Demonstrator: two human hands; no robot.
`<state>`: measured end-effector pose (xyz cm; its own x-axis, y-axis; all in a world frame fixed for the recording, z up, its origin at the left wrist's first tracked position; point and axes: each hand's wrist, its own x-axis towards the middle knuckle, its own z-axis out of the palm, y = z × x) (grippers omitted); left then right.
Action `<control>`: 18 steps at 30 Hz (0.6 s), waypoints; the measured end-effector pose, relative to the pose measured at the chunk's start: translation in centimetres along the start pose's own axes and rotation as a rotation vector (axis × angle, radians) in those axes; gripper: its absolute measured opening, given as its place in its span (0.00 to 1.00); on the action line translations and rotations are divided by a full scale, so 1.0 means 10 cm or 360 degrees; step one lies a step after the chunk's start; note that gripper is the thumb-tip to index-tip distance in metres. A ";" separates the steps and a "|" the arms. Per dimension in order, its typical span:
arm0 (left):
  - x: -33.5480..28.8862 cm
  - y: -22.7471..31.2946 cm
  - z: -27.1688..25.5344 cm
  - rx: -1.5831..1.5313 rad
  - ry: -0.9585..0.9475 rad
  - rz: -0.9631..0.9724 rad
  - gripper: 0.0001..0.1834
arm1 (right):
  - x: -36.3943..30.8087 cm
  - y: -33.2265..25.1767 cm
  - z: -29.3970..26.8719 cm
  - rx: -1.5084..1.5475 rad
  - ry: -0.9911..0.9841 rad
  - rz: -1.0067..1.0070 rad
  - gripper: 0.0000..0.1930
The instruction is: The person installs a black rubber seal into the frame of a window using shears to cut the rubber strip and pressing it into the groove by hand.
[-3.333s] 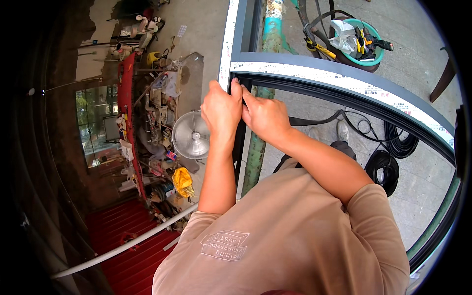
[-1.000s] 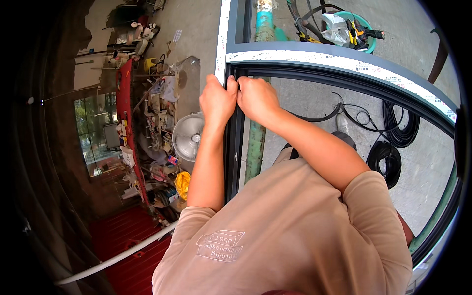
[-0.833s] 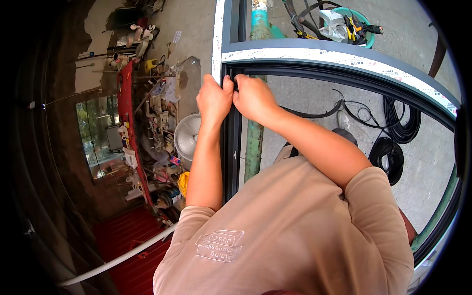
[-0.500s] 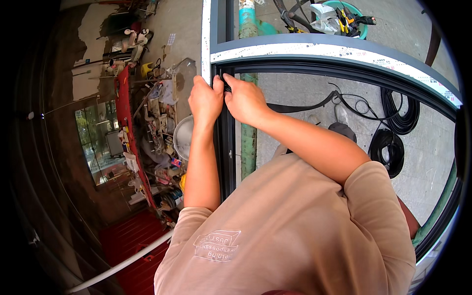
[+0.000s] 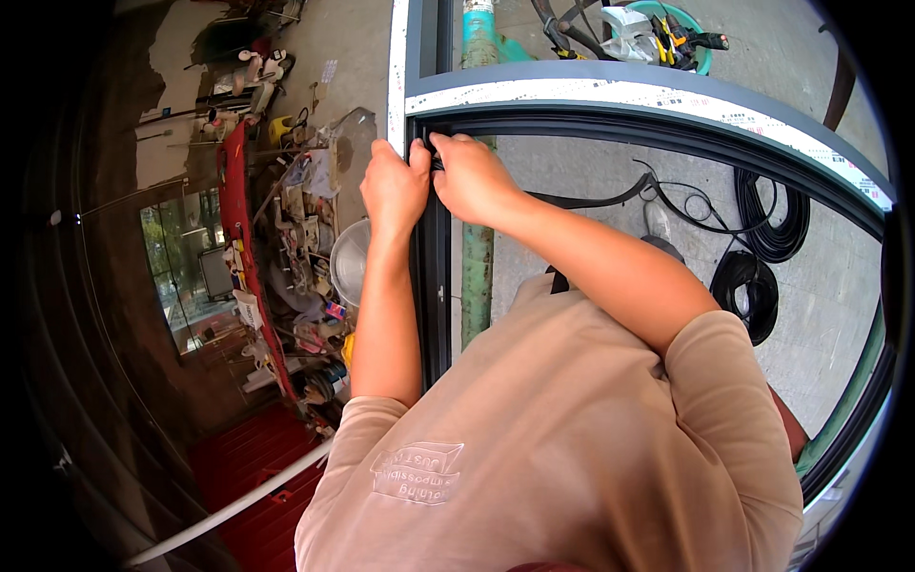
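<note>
Both hands are at the corner of a dark grey metal window frame (image 5: 658, 81), whose outer faces carry white protective film. My left hand (image 5: 393, 186) is closed around the edge of the left bar, its thumb against the inner groove. Close beside it, my right hand (image 5: 472, 181) pinches a black rubber strip (image 5: 596, 200) at the groove. The strip runs out from under my right hand toward the right. The fingertips and the strip's end between them are partly hidden.
Black coils of strip (image 5: 770, 214) lie on the tiled floor at right. A green pipe (image 5: 478, 267) runs beneath the frame. Beyond the far bar stands a teal basin (image 5: 703, 52) with tools. At left is a cluttered red-edged bench (image 5: 250, 257) and a round pale lid-like object (image 5: 351, 262).
Both hands stay at the corner with small finger movements; my right hand's fingers draw slightly up and left. The whole view shifts a little.
</note>
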<state>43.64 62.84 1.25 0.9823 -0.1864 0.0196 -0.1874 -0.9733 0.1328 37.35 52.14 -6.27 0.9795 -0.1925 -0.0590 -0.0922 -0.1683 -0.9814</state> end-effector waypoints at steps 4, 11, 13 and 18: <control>0.02 0.00 0.02 0.0011 -0.0010 -0.0022 0.29 | -0.02 0.03 0.04 -0.0036 0.0171 -0.0170 0.08; -0.12 -0.11 0.02 -0.0387 0.0189 -0.0001 0.28 | 0.01 -0.02 0.06 0.0112 0.0143 0.0002 0.15; -0.25 -0.08 0.08 -0.0722 0.0568 0.0046 0.23 | 0.02 -0.11 -0.01 0.0135 0.0141 0.0203 0.17; -1.12 0.16 0.17 -0.1062 0.0691 0.0140 0.16 | 0.13 -0.08 -0.04 0.0023 0.0105 0.0239 0.18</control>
<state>32.29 63.19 -0.43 0.9042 -0.0563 0.4233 -0.3562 -0.6461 0.6750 38.65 51.63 -5.46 0.9409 -0.2776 -0.1938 -0.2338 -0.1191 -0.9649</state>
